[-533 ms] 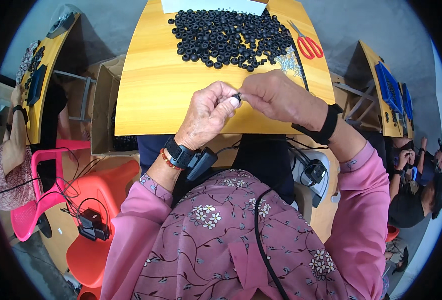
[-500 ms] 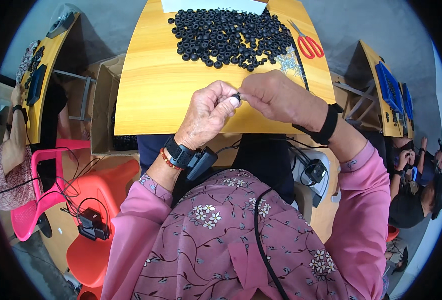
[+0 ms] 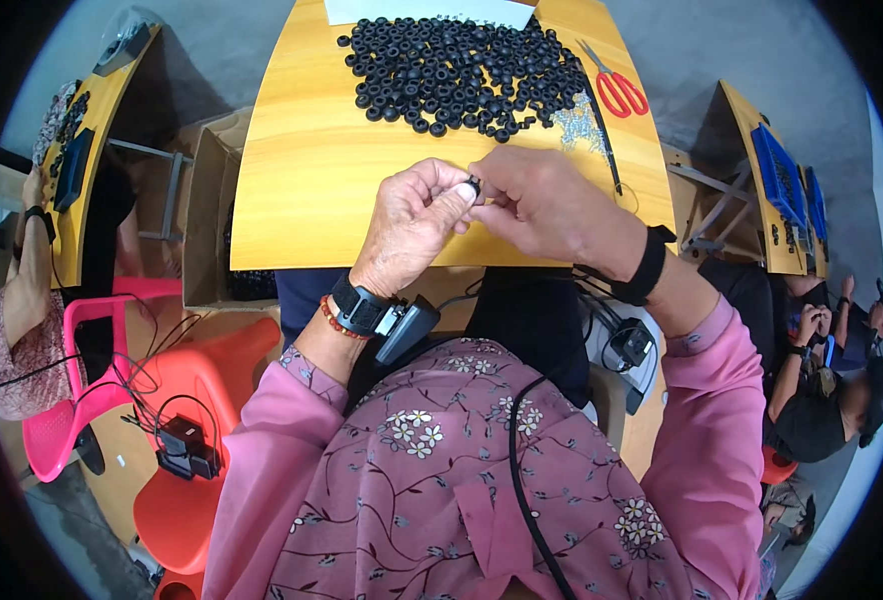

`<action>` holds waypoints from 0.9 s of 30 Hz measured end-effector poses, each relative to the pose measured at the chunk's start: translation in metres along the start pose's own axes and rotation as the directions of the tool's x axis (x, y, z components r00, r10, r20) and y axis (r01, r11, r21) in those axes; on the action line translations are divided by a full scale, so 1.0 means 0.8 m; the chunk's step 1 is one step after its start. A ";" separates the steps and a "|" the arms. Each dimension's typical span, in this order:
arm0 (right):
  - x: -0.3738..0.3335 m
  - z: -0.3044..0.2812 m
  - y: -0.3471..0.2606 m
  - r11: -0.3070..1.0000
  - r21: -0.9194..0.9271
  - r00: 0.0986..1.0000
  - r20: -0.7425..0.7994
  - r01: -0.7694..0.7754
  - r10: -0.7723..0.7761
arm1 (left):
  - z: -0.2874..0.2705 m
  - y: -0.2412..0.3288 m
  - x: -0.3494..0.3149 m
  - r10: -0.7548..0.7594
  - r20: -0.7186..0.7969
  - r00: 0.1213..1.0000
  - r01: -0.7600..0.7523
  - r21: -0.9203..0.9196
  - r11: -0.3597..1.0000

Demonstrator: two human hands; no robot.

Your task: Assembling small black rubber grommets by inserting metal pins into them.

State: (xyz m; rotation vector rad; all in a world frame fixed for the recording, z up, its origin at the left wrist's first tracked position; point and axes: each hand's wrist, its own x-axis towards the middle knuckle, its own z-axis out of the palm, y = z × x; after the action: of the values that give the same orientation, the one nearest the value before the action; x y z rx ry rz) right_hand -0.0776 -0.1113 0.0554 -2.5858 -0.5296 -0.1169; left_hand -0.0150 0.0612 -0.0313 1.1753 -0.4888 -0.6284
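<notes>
Sitting pinched in the left hand (image 3: 409, 218) is a small black piece (image 3: 474, 187).

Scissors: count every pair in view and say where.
1: red-handled scissors on the wooden table, right of the pile of black rings. Others may be hidden.
</notes>
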 end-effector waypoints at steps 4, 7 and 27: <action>-0.002 0.014 0.011 1.000 -0.018 0.998 -0.059 -0.009 0.008 | 0.000 0.004 0.001 -0.015 0.029 0.999 0.016 -0.045 0.999; 0.001 0.022 0.015 1.000 -0.018 0.992 -0.122 0.014 -0.016 | -0.005 -0.002 0.004 -0.011 0.039 0.999 0.016 -0.138 0.990; -0.003 0.025 0.004 0.981 -0.183 0.993 -0.092 0.059 -0.077 | -0.013 -0.001 0.007 -0.069 0.099 0.993 0.079 -0.100 0.992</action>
State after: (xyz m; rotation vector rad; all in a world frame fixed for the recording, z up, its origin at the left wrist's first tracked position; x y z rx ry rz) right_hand -0.0788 -0.1047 0.0360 -2.7197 -0.5955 -0.3274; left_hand -0.0040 0.0645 -0.0356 1.0724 -0.4891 -0.7676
